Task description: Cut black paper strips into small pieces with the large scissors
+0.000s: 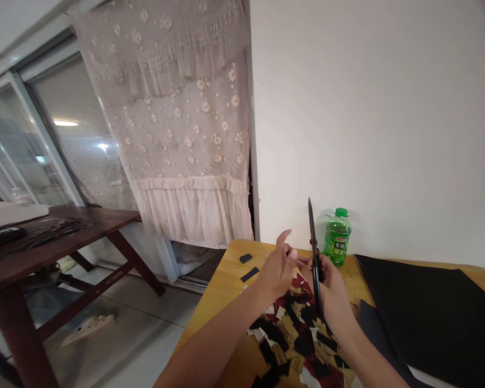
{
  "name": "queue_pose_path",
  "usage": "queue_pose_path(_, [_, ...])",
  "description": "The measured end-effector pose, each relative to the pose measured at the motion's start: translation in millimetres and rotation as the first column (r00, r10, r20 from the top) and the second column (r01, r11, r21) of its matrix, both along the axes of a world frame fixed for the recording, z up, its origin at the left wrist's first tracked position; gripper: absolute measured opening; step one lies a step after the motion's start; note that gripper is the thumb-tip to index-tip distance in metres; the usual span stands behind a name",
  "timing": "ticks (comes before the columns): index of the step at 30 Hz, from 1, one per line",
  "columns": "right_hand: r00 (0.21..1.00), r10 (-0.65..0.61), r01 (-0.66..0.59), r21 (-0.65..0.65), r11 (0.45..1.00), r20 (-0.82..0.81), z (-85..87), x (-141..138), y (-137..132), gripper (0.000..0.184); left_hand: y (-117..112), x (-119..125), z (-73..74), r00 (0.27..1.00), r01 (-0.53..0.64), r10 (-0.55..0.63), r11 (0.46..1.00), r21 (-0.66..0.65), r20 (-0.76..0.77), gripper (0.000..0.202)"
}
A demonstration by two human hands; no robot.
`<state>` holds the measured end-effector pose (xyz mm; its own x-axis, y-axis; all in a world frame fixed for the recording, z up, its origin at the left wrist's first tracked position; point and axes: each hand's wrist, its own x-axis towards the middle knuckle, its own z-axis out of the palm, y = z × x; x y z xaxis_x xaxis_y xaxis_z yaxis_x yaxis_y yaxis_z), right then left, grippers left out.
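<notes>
Closest in, in front of the green bottle point(337, 240), it's a jumble: scraps point(286, 328) in black, tan, dark red and white, heaped over a yellow wooden table point(226, 285). Just above them, the right hand point(329, 283) grips black-handled scissors point(316, 258), blades up, just left of the bottle. Left again comes the left hand point(278, 269), fingers bent, one raised; whether it pinches anything, one cannot tell. To the bottle's right, a big black sheet point(432, 318) covers that side of the tabletop; well to its left lie two small dark pieces point(249, 275). Behind the bottle, plain white wall point(367, 108)! Farther left of it hangs a flowered lace curtain point(178, 124), and past that, a dark red table point(73, 250) on a pale tiled floor point(141, 318), with sliding glass panels point(76, 124) beyond.
</notes>
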<state>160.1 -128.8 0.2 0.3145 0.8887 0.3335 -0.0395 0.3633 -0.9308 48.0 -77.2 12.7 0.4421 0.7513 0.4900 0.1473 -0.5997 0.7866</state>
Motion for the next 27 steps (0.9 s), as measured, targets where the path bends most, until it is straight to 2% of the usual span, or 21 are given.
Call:
queue_pose_path(1, [1.000, -0.006, 0.006, -0.010, 1.000, 0.013, 0.3, 0.3, 0.3, 0.037, 2.2, 2.1, 1.5, 0.995, 0.003, 0.012, 0.989, -0.151, 0.098, 0.064])
queue_pose_path(2, [1.000, -0.011, 0.011, -0.014, 1.000, 0.020, 0.5, 0.6, 0.6, 0.037, 4.6, 4.1, 3.9, 0.983, 0.028, 0.032, 0.946, -0.322, 0.180, 0.067])
queue_pose_path(3, [1.000, -0.021, 0.022, -0.014, 1.000, 0.019, 0.5, 1.1, 1.1, 0.038, 6.8, 5.7, 7.1, 0.970, 0.073, 0.052, 0.870, -0.487, 0.238, 0.070])
queue_pose_path(4, [0.999, -0.032, 0.032, -0.014, 0.999, 0.019, 0.4, 1.6, 1.7, 0.038, 8.8, 6.7, 10.7, 0.959, 0.128, 0.064, 0.772, -0.623, 0.276, 0.074])
queue_pose_path(5, [0.999, -0.044, 0.044, -0.015, 0.999, 0.020, 0.0, 2.2, 2.4, 0.039, 10.3, 6.9, 14.4, 0.951, 0.180, 0.066, 0.676, -0.714, 0.302, 0.076])
queue_pose_path(6, [0.998, -0.056, 0.057, -0.020, 0.998, 0.025, -0.4, 3.0, 3.0, 0.039, 11.2, 6.4, 17.8, 0.945, 0.224, 0.059, 0.597, -0.770, 0.321, 0.078])
queue_pose_path(8, [0.996, -0.073, 0.075, -0.035, 0.997, 0.052, -1.2, 5.1, 4.2, 0.040, 11.7, 3.3, 22.6, 0.938, 0.294, 0.020, 0.484, -0.824, 0.347, 0.079])
queue_pose_path(10, [0.995, -0.065, 0.069, -0.047, 0.997, 0.075, -1.3, 8.2, 5.3, 0.040, 11.1, -0.8, 24.5, 0.932, 0.349, -0.050, 0.394, -0.851, 0.359, 0.082])
queue_pose_path(11, [0.995, -0.056, 0.061, -0.054, 0.997, 0.080, -1.0, 10.0, 5.9, 0.040, 10.8, -2.8, 24.8, 0.931, 0.359, -0.077, 0.371, -0.857, 0.357, 0.083])
queue_pose_path(12, [0.995, -0.050, 0.055, -0.062, 0.997, 0.085, -0.5, 12.0, 6.5, 0.041, 10.5, -4.5, 25.1, 0.932, 0.361, -0.098, 0.366, -0.858, 0.350, 0.085])
queue_pose_path(16, [0.985, -0.060, 0.080, -0.114, 0.990, 0.162, 0.4, 20.1, 10.9, 0.037, 9.9, -9.0, 28.7, 0.951, 0.309, -0.137, 0.409, -0.859, 0.277, 0.088])
queue_pose_path(18, [0.973, -0.079, 0.106, -0.114, 0.988, 0.218, -0.8, 22.6, 13.8, 0.031, 10.0, -10.8, 31.4, 0.957, 0.286, -0.165, 0.409, -0.867, 0.238, 0.088])
queue_pose_path(21, [0.959, -0.091, 0.123, -0.108, 0.987, 0.267, -2.6, 23.0, 16.5, 0.028, 11.0, -13.9, 32.4, 0.961, 0.270, -0.181, 0.439, -0.857, 0.210, 0.090])
queue_pose_path(27, [0.988, 0.006, 0.027, -0.206, 0.978, 0.155, 1.1, 17.4, 15.6, 0.039, 11.4, -18.4, 25.6, 0.967, 0.249, -0.182, 0.515, -0.820, 0.179, 0.083])
